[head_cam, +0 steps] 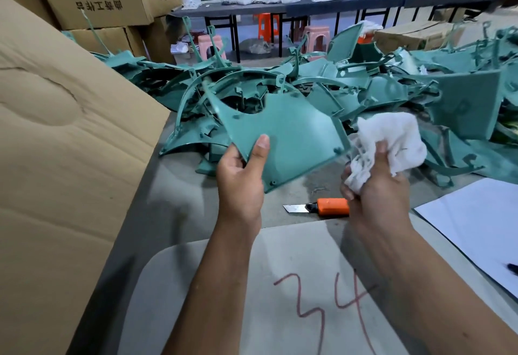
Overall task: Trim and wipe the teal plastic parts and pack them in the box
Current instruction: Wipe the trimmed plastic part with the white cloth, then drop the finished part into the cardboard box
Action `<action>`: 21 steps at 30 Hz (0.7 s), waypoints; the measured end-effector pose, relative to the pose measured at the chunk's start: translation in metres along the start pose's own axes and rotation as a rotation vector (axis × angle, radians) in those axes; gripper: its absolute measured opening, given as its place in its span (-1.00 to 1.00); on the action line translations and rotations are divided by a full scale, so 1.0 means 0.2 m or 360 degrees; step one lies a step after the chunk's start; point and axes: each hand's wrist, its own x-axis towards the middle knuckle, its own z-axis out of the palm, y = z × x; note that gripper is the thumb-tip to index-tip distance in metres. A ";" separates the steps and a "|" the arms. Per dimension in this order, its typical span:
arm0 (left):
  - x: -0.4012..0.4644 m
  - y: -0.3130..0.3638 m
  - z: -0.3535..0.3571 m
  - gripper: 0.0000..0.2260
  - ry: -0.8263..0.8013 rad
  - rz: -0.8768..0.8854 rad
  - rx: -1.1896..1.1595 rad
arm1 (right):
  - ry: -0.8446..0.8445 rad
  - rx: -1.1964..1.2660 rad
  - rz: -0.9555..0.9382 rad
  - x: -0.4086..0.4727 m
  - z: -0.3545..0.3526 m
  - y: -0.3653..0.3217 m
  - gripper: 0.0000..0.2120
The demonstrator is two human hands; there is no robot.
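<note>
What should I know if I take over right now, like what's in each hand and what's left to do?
Left hand: grips one flat teal plastic panel with a curved cut-out by its near corner, held up above the grey table.
Right hand: grips a crumpled white cloth right beside the panel's edge.
Orange-handled utility knife: lies on the table below the hands, blade out.
Heap of teal plastic parts: piled across the table behind.
Big brown cardboard box: to the left; its inside is hidden.
Left: wipe this panel, pack it, then work through the heap.
</note>
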 end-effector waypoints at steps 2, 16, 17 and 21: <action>0.01 0.01 -0.01 -0.86 0.0133 0.0037 -0.0092 | -0.0132 0.0029 -0.0016 0.02 -0.01 0.00 -0.70; -0.03 0.00 0.04 -0.74 -0.0520 0.0055 0.0087 | -0.0693 -0.0519 -0.0130 0.01 -0.05 0.03 -0.70; -0.03 0.00 0.03 -0.75 -0.0569 0.0039 0.0089 | -0.0614 -0.0519 -0.0163 0.03 -0.05 0.02 -0.65; -0.02 0.03 -0.02 -0.78 -0.0642 0.0024 0.0225 | -0.0366 -0.0488 -0.0298 0.03 -0.05 0.03 -0.56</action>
